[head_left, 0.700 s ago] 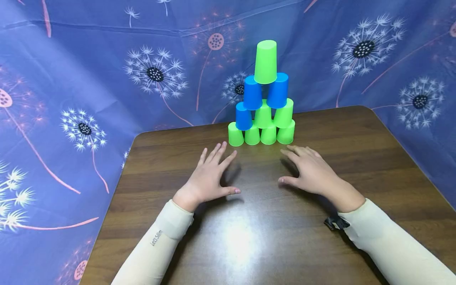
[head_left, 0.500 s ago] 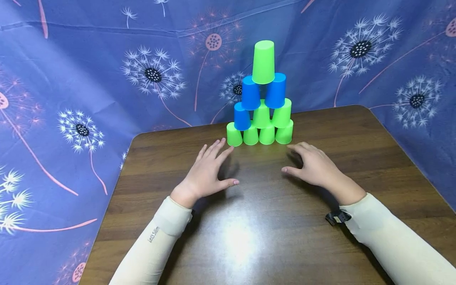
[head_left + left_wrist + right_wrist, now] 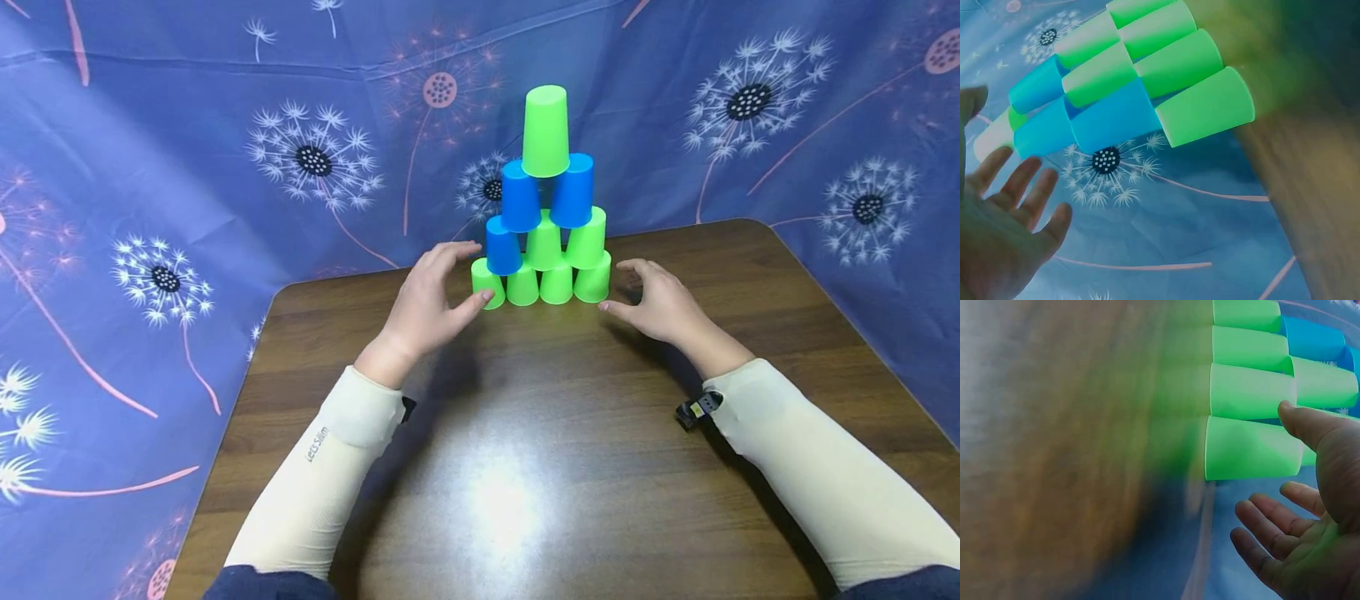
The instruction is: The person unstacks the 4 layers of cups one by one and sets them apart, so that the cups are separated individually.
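A pyramid of upside-down cups stands near the table's back edge. Its bottom row is several green cups; above sit a blue cup and two green ones, then two blue cups, with one green cup on top. My left hand is at the pyramid's left side, thumb overlapping the leftmost bottom cup in the head view. Beside the rightmost bottom cup, my right hand has its fingers spread and relaxed. Neither hand grips anything; the left wrist view shows the left hand's fingers apart from the cups.
The brown wooden table carries the pyramid. Behind it hangs a blue cloth with a dandelion print, close to the table's back edge. A black device is strapped at the right wrist.
Both hands have moved forward from in front of the pyramid to its two sides. The left hand has risen and turned so its palm faces the cups. The cups stand as before.
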The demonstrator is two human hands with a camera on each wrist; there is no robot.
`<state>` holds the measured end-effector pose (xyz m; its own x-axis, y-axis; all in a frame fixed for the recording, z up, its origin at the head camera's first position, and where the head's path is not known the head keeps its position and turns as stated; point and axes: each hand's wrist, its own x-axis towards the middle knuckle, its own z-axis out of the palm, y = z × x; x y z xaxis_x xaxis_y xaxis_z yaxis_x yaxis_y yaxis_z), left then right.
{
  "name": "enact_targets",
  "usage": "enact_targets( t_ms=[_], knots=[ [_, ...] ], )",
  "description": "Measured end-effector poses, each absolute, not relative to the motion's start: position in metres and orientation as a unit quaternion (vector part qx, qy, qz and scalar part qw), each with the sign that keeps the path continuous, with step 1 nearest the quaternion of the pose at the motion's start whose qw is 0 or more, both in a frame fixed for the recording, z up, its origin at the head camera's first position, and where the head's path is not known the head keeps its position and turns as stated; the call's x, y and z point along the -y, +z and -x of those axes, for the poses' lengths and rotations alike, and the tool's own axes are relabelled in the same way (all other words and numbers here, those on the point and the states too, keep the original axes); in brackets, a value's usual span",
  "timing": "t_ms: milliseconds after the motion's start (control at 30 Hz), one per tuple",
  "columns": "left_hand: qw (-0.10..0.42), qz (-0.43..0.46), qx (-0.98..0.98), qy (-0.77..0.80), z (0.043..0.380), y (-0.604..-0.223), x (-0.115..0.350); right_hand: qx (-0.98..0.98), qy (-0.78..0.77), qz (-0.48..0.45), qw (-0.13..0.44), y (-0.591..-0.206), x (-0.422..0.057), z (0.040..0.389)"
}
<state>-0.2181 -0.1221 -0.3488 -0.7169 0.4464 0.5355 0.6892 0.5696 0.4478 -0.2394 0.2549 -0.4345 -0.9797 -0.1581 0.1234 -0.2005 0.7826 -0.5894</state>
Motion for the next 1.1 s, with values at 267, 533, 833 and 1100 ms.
enact_targets(
  t_ms=[267, 533, 833, 1100],
  knots=[
    [0.190, 0.270, 0.847, -0.417, 0.246, -0.317, 0.103, 0.937, 0.339, -0.080, 0.003, -0.431, -0.250, 0.261],
    [0.150, 0.237, 0.827, -0.488, 0.270, -0.289, 0.073, 0.933, 0.353, -0.072, -0.019, -0.434, -0.246, 0.272],
    [0.122, 0.180, 0.828, -0.517, 0.288, -0.273, 0.040, 0.927, 0.369, -0.064, -0.027, -0.442, -0.245, 0.278],
    [0.098, 0.148, 0.833, -0.525, 0.299, -0.266, 0.023, 0.933, 0.354, -0.061, -0.023, -0.447, -0.242, 0.280]
  ],
)
